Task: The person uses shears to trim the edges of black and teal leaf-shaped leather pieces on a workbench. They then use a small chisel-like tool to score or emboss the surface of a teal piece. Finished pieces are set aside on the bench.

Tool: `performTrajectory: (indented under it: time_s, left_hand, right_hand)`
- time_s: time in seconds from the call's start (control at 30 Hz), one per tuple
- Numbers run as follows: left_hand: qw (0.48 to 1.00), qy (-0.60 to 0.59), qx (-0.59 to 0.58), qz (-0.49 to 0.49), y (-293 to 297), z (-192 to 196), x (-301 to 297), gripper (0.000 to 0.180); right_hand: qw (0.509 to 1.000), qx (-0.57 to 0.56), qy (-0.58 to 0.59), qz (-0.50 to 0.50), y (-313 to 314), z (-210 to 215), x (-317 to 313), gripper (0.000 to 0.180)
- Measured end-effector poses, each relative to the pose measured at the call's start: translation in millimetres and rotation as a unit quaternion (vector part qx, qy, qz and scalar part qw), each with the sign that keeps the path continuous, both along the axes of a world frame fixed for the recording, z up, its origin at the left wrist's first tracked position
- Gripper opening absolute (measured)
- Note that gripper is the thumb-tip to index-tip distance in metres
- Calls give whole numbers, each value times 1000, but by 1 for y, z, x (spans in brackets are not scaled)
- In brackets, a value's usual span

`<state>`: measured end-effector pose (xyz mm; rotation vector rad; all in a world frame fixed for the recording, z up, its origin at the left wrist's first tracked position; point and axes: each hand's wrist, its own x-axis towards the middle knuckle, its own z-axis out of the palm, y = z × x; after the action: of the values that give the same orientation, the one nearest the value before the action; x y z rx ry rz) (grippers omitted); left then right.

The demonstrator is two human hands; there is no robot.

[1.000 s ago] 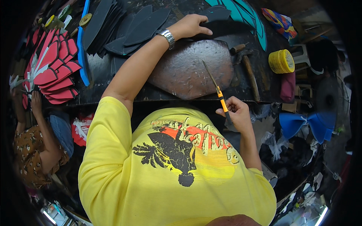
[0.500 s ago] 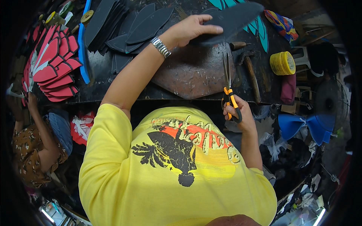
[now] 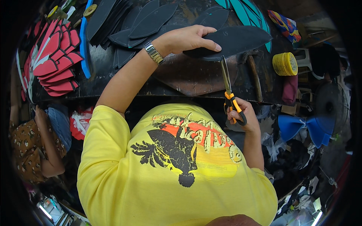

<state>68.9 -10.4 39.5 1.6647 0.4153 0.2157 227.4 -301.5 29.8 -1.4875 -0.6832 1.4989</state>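
My left hand (image 3: 198,39) pinches a black leaf-shaped piece of sheet material (image 3: 241,40) between thumb and fingers, holding it over a brown board (image 3: 184,77) on the dark table. In my right hand (image 3: 244,115) are scissors (image 3: 227,81) with orange and black handles, blades pointing up. Their tips meet the piece's near edge, just right of my left thumb. Whether the blades have cut into it I cannot make out. More black leaf-shaped pieces (image 3: 154,22) lie beyond my left wrist, beside a thick stack of them (image 3: 101,20).
A hammer (image 3: 254,77) and a yellow tub (image 3: 284,64) stand to the right; teal pieces (image 3: 250,15) lie at the far side. Red black-edged pieces (image 3: 56,62) are piled left of a blue strip (image 3: 83,49). A co-worker's arm (image 3: 47,141) shows at the left.
The black piece has come nearer and now lies level over the board. The scissors' blades have come together and their tips have reached its edge. The co-worker's hand has dropped away from the red pieces.
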Motion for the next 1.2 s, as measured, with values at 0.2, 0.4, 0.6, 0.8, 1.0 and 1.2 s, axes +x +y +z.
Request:
performTrajectory:
  time_s: [0.2, 0.4, 0.6, 0.8, 1.0, 1.2]
  left_hand:
    - [998, -3, -46, -31, -3, 16, -5, 78]
    - [997, -4, -58, -57, -4, 23, -9, 74]
    - [995, -26, -55, -75, -2, 20, -10, 65]
    - [995, -14, -71, -71, -2, 23, -14, 70]
    - [989, -11, -123, -85, -1, 25, -14, 75]
    - [988, -10, -130, -81, 0, 21, -15, 75]
  right_hand:
    - [1000, -12, -8, 12, -3, -1, 3, 30]
    - [1000, -9, -8, 6, -5, -2, 3, 30]
    - [1000, -2, 29, 10, -5, -6, 4, 33]
    - [999, 4, 49, 5, -5, -9, 3, 36]
    - [998, 7, 54, 12, -5, -11, 3, 39]
    - [998, 9, 59, 21, -4, -13, 4, 40]
